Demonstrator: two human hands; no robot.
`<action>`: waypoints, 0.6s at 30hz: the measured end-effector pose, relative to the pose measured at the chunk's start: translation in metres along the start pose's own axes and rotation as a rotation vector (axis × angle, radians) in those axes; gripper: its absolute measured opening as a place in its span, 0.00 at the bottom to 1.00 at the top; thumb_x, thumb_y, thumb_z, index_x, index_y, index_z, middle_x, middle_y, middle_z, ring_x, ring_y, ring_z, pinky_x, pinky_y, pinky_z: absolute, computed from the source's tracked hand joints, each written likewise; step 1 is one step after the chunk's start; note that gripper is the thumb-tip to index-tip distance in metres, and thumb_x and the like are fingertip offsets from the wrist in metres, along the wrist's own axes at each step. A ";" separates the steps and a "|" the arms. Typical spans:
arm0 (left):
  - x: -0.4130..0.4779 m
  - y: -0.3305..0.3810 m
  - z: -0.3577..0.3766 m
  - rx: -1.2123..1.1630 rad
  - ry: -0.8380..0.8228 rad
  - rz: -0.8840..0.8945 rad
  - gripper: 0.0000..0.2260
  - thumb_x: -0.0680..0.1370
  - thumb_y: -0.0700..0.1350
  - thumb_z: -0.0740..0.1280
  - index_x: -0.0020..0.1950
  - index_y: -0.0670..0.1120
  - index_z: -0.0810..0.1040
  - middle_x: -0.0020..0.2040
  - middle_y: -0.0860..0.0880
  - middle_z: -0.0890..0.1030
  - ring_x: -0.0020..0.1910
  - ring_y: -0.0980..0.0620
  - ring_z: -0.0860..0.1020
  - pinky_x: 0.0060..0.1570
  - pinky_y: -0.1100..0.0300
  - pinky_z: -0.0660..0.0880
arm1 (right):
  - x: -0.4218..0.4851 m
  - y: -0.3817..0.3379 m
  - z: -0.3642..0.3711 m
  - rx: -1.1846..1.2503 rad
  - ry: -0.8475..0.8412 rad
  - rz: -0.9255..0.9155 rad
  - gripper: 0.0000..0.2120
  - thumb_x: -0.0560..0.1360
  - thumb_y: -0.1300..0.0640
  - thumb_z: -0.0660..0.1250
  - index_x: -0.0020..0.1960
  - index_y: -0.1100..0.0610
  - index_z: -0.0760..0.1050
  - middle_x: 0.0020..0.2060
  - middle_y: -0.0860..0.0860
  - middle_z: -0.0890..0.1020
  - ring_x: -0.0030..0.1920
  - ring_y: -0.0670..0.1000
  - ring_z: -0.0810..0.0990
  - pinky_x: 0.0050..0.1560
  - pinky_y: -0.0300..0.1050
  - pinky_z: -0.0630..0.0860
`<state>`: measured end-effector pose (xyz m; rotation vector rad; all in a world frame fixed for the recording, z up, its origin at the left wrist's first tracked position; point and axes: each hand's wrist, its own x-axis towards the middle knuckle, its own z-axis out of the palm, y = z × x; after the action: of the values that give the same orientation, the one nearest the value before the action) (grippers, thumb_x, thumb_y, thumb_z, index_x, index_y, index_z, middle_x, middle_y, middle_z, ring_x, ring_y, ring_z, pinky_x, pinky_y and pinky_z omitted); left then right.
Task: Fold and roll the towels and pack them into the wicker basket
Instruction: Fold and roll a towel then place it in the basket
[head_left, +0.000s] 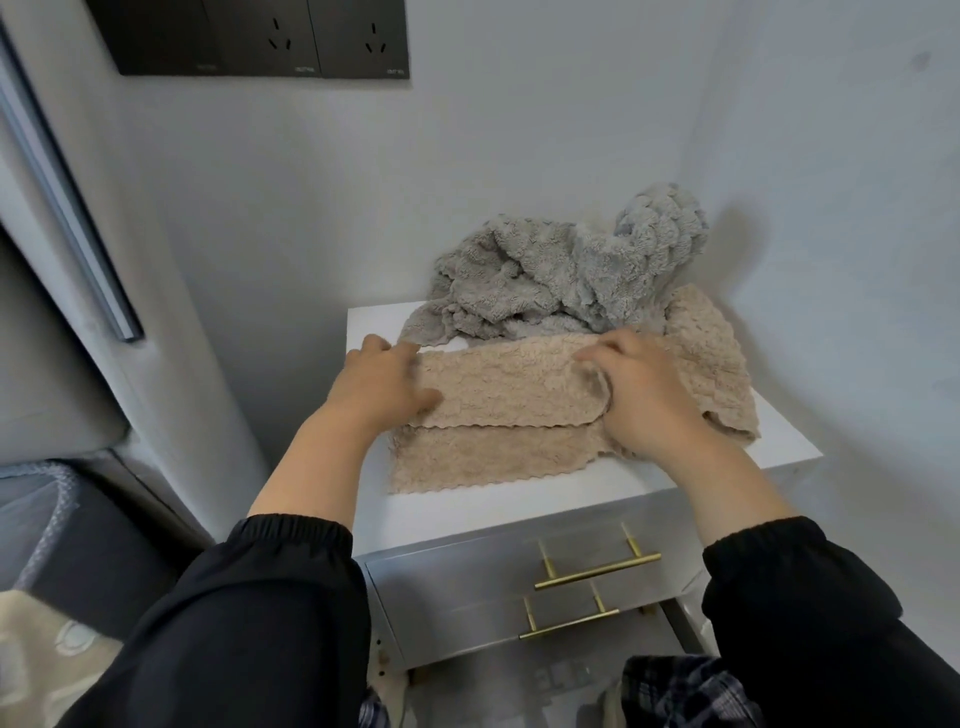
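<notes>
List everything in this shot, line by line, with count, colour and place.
beige towel: one, beige, partly folded on the cabinet top, at the front
grey towels: loose heap, count unclear, grey, behind the beige towel against the wall
cabinet: one, white top, in the corner
drawers: two, silver-grey, on the cabinet front
handles: two, gold, one on each drawer
socket panel: one, black, on the wall at upper left
wicker basket: none in view
left hand: one, black sleeve, lying flat on the beige towel's left end
right hand: one, black sleeve, fingers gripping a fold of the beige towel
</notes>
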<state>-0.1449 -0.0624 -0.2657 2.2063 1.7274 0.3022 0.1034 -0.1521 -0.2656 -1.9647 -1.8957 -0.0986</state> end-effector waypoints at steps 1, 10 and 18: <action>-0.003 -0.001 -0.001 0.049 -0.028 0.074 0.32 0.72 0.55 0.71 0.74 0.53 0.64 0.74 0.46 0.59 0.72 0.44 0.58 0.67 0.49 0.63 | -0.002 -0.001 0.001 -0.062 -0.086 -0.037 0.31 0.68 0.74 0.65 0.68 0.54 0.72 0.67 0.55 0.68 0.67 0.56 0.62 0.65 0.50 0.62; -0.024 0.002 0.004 0.057 0.150 0.330 0.12 0.74 0.37 0.63 0.54 0.47 0.81 0.53 0.50 0.79 0.54 0.50 0.75 0.51 0.59 0.71 | -0.011 0.013 0.002 -0.032 0.122 0.041 0.06 0.70 0.68 0.71 0.46 0.62 0.83 0.59 0.58 0.79 0.61 0.60 0.71 0.61 0.51 0.67; -0.053 0.022 -0.027 -0.253 -0.113 0.323 0.06 0.72 0.38 0.67 0.40 0.46 0.83 0.37 0.54 0.81 0.30 0.61 0.72 0.33 0.70 0.70 | -0.016 0.025 -0.019 0.169 0.132 0.121 0.03 0.69 0.67 0.72 0.41 0.61 0.81 0.40 0.50 0.77 0.48 0.54 0.74 0.47 0.43 0.67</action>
<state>-0.1477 -0.1158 -0.2304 2.2568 1.1988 0.4361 0.1306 -0.1739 -0.2592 -1.9042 -1.6427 -0.0309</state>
